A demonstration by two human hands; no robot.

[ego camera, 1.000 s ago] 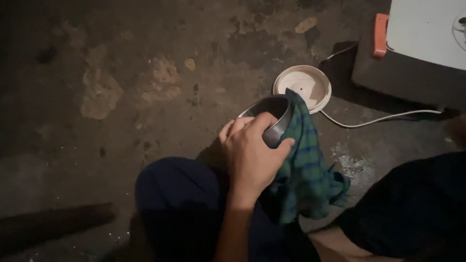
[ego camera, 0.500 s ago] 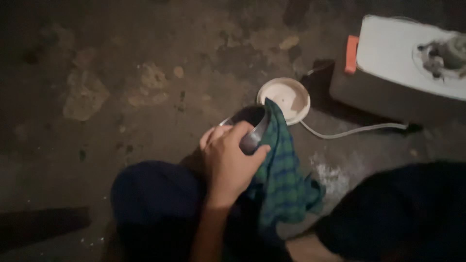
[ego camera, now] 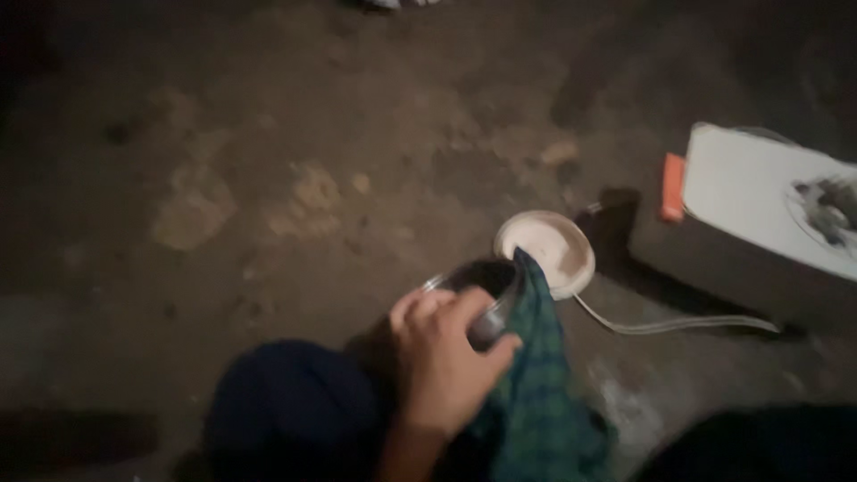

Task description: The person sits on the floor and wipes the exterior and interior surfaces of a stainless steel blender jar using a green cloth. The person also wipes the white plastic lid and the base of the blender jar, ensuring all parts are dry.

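My left hand point(ego camera: 446, 361) wraps around a small round steel vessel point(ego camera: 482, 290) from the near side, holding it just above my dark blue knee point(ego camera: 295, 411). A green checked cloth point(ego camera: 540, 384) is tucked into the vessel's mouth and hangs down to the right of the hand. My right hand does not show; whether it is under the cloth I cannot tell. A round white lid point(ego camera: 549, 245) lies on the floor just beyond the vessel.
A white-topped grey appliance point(ego camera: 759, 214) with an orange tab point(ego camera: 674, 187) stands on the floor at the right, and a white cord point(ego camera: 678, 326) runs from it towards the lid. The floor point(ego camera: 268, 178) is rough, stained concrete. A dark-clothed leg point(ego camera: 759, 446) fills the bottom right.
The view has swung, bringing more of the appliance into sight at the right. My left hand keeps its hold on the vessel with the cloth still in it.
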